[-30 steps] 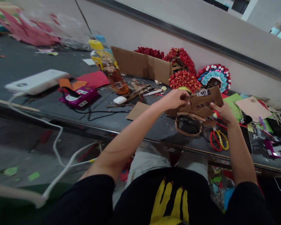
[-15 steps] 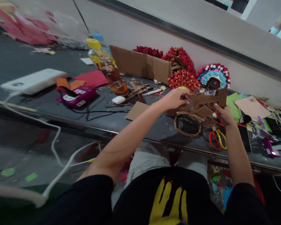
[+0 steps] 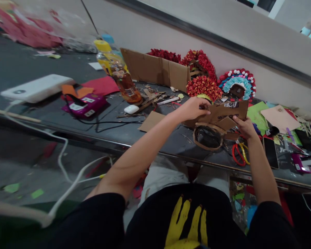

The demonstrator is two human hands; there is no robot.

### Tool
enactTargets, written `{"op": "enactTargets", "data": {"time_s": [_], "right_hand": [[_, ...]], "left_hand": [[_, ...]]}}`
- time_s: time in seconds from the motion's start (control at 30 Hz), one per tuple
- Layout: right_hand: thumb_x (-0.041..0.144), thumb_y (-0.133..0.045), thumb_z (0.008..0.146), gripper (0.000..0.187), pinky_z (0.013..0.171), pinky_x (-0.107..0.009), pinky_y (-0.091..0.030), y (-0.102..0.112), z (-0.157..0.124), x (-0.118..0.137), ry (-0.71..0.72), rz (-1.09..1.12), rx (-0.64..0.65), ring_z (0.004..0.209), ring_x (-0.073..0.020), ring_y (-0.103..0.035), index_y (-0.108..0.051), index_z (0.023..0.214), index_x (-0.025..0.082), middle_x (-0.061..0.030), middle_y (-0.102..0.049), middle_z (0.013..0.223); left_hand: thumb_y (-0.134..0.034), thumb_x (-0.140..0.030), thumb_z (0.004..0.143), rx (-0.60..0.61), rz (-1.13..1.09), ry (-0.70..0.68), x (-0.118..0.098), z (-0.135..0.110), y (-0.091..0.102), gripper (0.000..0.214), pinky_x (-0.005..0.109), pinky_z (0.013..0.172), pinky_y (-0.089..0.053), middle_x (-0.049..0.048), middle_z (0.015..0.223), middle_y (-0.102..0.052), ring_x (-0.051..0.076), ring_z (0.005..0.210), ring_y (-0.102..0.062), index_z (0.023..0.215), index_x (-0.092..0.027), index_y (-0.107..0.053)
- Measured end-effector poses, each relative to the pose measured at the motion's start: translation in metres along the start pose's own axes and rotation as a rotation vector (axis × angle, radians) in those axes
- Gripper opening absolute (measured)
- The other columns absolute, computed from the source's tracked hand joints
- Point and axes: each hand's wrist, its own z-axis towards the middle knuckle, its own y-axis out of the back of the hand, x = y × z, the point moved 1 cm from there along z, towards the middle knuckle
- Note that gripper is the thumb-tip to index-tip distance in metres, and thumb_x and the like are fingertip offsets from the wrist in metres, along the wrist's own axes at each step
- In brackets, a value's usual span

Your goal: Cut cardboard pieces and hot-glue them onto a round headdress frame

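A brown cardboard piece [image 3: 226, 112] with dark printed letters is held up over the table between my two hands. My right hand [image 3: 245, 127] grips its lower right edge, thumb on the near face. At its left end, the fingers of my left hand [image 3: 195, 108] are closed on the edge. Just below stands a cardboard ring [image 3: 207, 148], with dark material visible inside it and loose cardboard strips beside it. Scissors with red and yellow handles [image 3: 238, 155] lie under my right wrist.
Behind my hands are red flower-covered pieces [image 3: 203, 86] and a blue-and-red decorated arch [image 3: 238, 83]. A drink bottle [image 3: 125, 83], purple power strip [image 3: 86, 105] and white power bank [image 3: 37, 88] stand leftward. A phone [image 3: 271, 152] and paper sheets [image 3: 280, 117] lie right.
My right hand has brought the cardboard piece slightly left and down, so its left end now meets my left fingers. The things on the table stay where they were.
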Motion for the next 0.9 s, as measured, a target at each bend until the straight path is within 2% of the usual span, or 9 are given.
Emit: {"op": "enactTargets", "data": {"time_s": [0.2, 0.57, 0.77, 0.9], "right_hand": [[0.042, -0.084, 0.049, 0.044, 0.081, -0.03, -0.053, 0.004, -0.001, -0.002, 0.013, -0.005, 0.014, 0.081, -0.0168, -0.068, -0.07, 0.084, 0.019, -0.0001, -0.074, 0.084], [0.042, -0.083, 0.051, 0.042, 0.083, -0.032, -0.053, 0.004, -0.008, 0.0, 0.0, -0.062, 0.001, 0.085, -0.0189, -0.068, -0.07, 0.084, 0.019, -0.001, -0.074, 0.087], [0.04, -0.083, 0.051, 0.043, 0.081, -0.033, -0.055, 0.005, -0.012, -0.001, -0.095, -0.001, 0.032, 0.086, -0.0199, -0.069, -0.069, 0.088, 0.02, -0.0008, -0.074, 0.089], [0.042, -0.083, 0.05, 0.046, 0.078, -0.03, -0.055, 0.007, -0.012, -0.002, -0.108, -0.016, 0.036, 0.084, -0.0191, -0.069, -0.069, 0.088, 0.02, -0.0011, -0.073, 0.088]], "left_hand": [[-0.065, -0.022, 0.071, 0.025, 0.036, 0.008, -0.006, -0.001, 0.001, 0.015, 0.023, 0.062, -0.037, 0.0014, 0.072, -0.064, 0.011, 0.065, -0.051, 0.083, -0.012, -0.067], [-0.062, -0.02, 0.072, 0.056, 0.026, 0.008, -0.008, -0.001, 0.0, 0.013, 0.023, 0.06, -0.034, -0.0003, 0.068, -0.059, 0.01, 0.061, -0.046, 0.082, -0.012, -0.065], [-0.063, -0.021, 0.072, 0.059, 0.034, 0.007, -0.008, 0.0, 0.0, 0.013, 0.023, 0.06, -0.035, -0.0011, 0.067, -0.057, 0.01, 0.061, -0.046, 0.081, -0.012, -0.064], [-0.063, -0.022, 0.072, 0.058, 0.04, 0.011, -0.006, 0.0, 0.0, 0.015, 0.023, 0.061, -0.035, -0.0008, 0.067, -0.058, 0.01, 0.061, -0.046, 0.083, -0.012, -0.064]]}}
